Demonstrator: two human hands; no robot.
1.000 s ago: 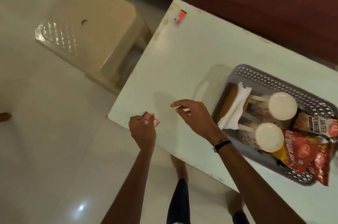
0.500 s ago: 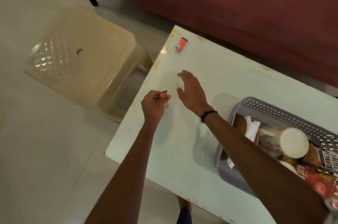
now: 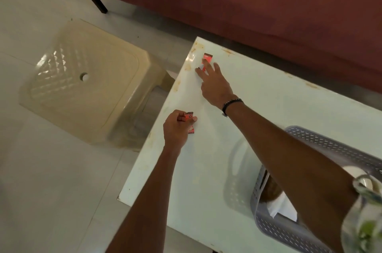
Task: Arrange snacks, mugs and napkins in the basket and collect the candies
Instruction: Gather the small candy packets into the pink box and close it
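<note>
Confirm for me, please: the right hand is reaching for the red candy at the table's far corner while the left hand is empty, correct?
Not quite: in the head view the left hand already holds red candies. The right hand does reach the red candy at the table's far corner.

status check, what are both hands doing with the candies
Left hand shut on red candies. Right hand open, fingertips at last candy near table corner. Nothing blocking.

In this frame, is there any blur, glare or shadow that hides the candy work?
Head view: glare streaks the table corner beside the far candy; right hand is slightly motion-soft; basket casts a soft shadow; lower right corner smears.
</note>
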